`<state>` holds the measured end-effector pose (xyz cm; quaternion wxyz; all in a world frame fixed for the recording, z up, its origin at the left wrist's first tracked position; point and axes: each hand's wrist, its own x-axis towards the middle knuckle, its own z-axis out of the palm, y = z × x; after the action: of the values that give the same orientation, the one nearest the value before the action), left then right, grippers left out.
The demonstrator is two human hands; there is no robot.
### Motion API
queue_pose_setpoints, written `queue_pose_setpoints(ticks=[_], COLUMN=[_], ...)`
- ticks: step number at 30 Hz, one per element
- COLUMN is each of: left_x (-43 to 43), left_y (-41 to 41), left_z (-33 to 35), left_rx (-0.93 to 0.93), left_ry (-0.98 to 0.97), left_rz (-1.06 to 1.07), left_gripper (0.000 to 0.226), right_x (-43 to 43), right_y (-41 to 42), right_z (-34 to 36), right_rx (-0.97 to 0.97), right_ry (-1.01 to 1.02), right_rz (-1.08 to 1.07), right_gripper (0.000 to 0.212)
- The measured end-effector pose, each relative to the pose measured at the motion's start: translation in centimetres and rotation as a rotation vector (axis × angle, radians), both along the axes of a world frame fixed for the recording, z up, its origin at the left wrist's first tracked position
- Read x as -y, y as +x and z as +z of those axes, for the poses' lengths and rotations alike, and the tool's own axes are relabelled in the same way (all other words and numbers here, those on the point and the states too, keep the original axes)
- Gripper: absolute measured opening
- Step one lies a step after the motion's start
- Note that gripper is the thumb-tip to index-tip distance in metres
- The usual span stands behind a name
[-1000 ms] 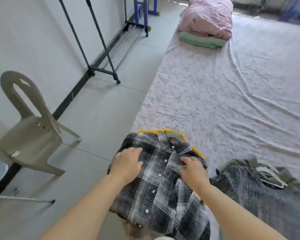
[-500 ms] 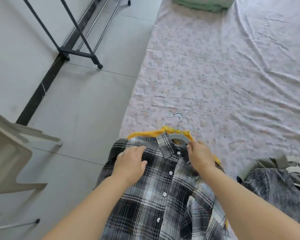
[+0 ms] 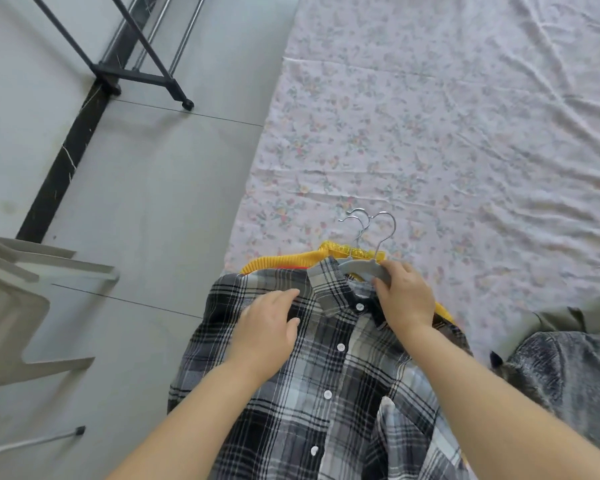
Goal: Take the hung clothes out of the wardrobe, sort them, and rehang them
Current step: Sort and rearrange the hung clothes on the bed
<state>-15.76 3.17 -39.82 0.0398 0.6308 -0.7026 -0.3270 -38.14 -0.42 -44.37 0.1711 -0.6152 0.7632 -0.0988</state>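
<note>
At the sheet's (image 3: 430, 116) near left edge, a plaid shirt (image 3: 326, 375) lies over a yellow knit (image 3: 284, 261). The right hand (image 3: 404, 299) grips the hanger (image 3: 359, 268) at the collar. The left hand (image 3: 267, 327) rests flat, fingers straight, on the shirt's shoulder. A grey garment (image 3: 561, 368) lies just right.

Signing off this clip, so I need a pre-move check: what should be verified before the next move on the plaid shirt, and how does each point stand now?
1. Right hand grips hanger: ok.
2. Left hand flat on shirt, steadying it: ok.
3. Shirt seated on hanger: cannot tell, the hand hides one shoulder.
4. Hooks untangled: cannot tell, they overlap.
5. Shirt separate from yellow garment: not ok, it lies on top of it.
</note>
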Motion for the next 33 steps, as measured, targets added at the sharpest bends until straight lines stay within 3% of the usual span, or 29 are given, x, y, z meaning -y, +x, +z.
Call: queue_pose_setpoints(ticks=[3, 12, 18, 25, 33], left_x=[0.2, -2.6, -6.1, -12.4, -22.8], left_y=[-1.2, -4.1, -3.8, -7.2, -14.1], left_z=[2.9, 12.4, 17.9, 23.2, 27.6], left_rx=[-0.045, -0.029, -0.233, -0.45, -0.534], left_ry=[-0.049, -0.215, -0.35, -0.34, -0.363], left_rz=[-0.021, -0.258, -0.398, -0.528, -0.738], left_gripper=[0.046, 0.045, 0.034, 0.028, 0.025], right_x=[-2.3, -11.6, -17.9, -27.3, -40.3], right_y=[0.3, 3.0, 3.7, 2.2, -1.8], right_z=[4.3, 17.4, 23.6, 28.4, 30.9], right_rx=[0.099, 0.105, 0.117, 0.11, 0.034], right_ry=[-0.101, -0.338, -0.419, -0.461, -0.524], right_rz=[0.041, 0.079, -0.097, -0.393, -0.599], right_gripper=[0.022, 0.028, 0.025, 0.029, 0.044])
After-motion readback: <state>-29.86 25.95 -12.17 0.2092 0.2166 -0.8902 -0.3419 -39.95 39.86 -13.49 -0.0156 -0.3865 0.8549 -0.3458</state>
